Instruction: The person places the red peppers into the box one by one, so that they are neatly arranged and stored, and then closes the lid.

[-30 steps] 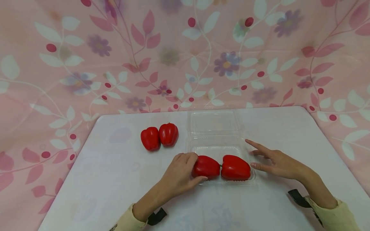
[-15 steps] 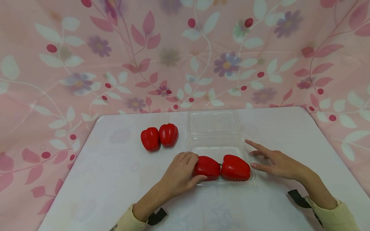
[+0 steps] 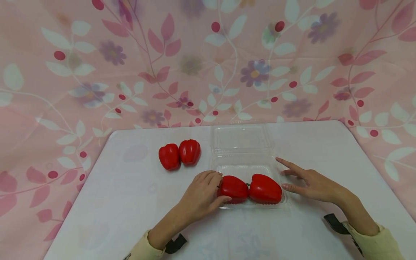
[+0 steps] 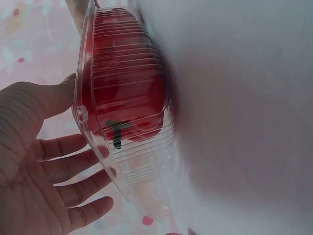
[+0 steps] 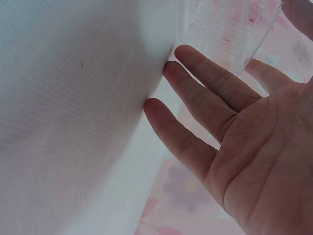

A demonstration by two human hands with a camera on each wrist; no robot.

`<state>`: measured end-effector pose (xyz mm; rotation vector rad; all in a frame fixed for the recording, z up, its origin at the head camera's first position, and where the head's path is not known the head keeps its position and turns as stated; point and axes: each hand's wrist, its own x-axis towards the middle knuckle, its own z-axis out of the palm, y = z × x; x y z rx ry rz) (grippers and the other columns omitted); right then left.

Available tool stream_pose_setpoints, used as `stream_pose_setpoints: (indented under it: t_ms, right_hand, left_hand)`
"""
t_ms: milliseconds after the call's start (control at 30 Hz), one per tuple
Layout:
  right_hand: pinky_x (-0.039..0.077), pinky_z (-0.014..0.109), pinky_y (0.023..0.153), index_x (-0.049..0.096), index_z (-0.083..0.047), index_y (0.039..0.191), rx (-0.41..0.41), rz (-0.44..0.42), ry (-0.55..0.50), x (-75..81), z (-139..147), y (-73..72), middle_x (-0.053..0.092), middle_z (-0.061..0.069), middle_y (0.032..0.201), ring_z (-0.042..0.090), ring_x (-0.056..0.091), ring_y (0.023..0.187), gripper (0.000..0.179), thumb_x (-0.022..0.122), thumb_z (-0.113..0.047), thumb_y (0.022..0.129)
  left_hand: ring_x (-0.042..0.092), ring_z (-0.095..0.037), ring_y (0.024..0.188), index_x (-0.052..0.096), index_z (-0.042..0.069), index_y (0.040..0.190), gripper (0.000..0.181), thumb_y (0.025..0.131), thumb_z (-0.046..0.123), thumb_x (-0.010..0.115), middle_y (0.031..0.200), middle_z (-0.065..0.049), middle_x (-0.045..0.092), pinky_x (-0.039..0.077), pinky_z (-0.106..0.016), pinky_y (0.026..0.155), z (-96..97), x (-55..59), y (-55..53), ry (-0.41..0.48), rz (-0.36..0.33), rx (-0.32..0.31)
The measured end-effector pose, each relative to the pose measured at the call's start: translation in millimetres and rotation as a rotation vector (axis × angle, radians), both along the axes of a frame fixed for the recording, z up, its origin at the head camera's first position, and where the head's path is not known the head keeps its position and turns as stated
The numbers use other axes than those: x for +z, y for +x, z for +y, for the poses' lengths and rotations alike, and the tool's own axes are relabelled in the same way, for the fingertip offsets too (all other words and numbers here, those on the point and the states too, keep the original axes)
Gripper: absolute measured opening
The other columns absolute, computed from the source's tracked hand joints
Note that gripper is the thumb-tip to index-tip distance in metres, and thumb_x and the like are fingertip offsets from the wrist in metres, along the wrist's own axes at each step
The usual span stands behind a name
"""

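Note:
A clear hinged plastic container (image 3: 242,166) lies with its lid folded back. Side by side along its front half are two red bell peppers, the left one (image 3: 233,189) and the right one (image 3: 264,189). My left hand (image 3: 201,195) is at the left rim, thumb and fingers loosely spread around the end of the left pepper. Its green stem (image 4: 118,132) shows through the ribbed wall in the left wrist view, the fingers reaching over the rim. My right hand (image 3: 313,185) holds nothing; its fingers are spread beside the right rim, some fingertips at the white tabletop.
Two more red bell peppers, one on the left (image 3: 169,156) and one on the right (image 3: 190,152), sit together left of the container. The clear lid (image 3: 240,138) lies near the back edge of the white table (image 3: 130,202). A pink floral curtain (image 3: 201,65) hangs behind.
The left pepper has shifted slightly right, away from the left palm, and its stem now shows beside the fingers. The right pepper has tilted a little. The right hand has stayed in place.

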<state>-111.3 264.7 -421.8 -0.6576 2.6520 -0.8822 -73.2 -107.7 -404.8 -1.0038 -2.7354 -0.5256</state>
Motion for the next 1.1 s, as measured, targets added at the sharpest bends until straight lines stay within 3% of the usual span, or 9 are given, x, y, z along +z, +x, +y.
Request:
stream_pose_setpoints:
  t_ms: [500,767,933,1100]
  right_hand:
    - [0.046,0.072,0.082,0.023,-0.033,0.157,0.001,0.005,0.011,-1.2,0,-0.6,0.062,0.011,0.130,0.040,0.058,0.115,0.083,0.068,-0.046,0.089]
    - [0.045,0.071,0.083,0.023,-0.032,0.157,0.004,0.004,0.011,-0.3,0,-0.3,0.061,0.012,0.130,0.040,0.058,0.115,0.082,0.068,-0.043,0.089]
    - [0.045,0.071,0.084,0.023,-0.031,0.157,0.005,0.006,0.009,-0.9,0,-0.2,0.061,0.010,0.130,0.039,0.057,0.116,0.083,0.068,-0.045,0.089]
    - [0.044,0.071,0.085,0.023,-0.032,0.157,0.007,0.005,0.005,-1.8,1,-0.5,0.061,0.009,0.130,0.039,0.057,0.117,0.082,0.067,-0.047,0.089]
  left_hand:
    - [0.057,-0.017,0.111,0.057,0.009,0.122,0.055,0.081,0.038,0.080,0.116,-0.003,0.063,0.049,-0.035,0.096,-16.2,6.9,-7.2,0.101,0.055,0.032]
    - [0.057,-0.021,0.112,0.058,0.006,0.125,0.064,0.074,0.029,0.088,0.117,-0.006,0.063,0.051,-0.039,0.095,-31.2,13.6,-14.5,0.169,0.071,0.097]
    - [0.057,-0.024,0.115,0.057,0.005,0.126,0.064,0.074,0.027,0.088,0.119,-0.008,0.062,0.051,-0.044,0.095,-39.2,14.7,-19.2,0.195,0.084,0.121]
    - [0.057,-0.022,0.111,0.056,0.006,0.127,0.062,0.077,0.029,0.086,0.116,-0.007,0.062,0.053,-0.040,0.093,-45.5,13.1,-25.4,0.209,0.097,0.145]
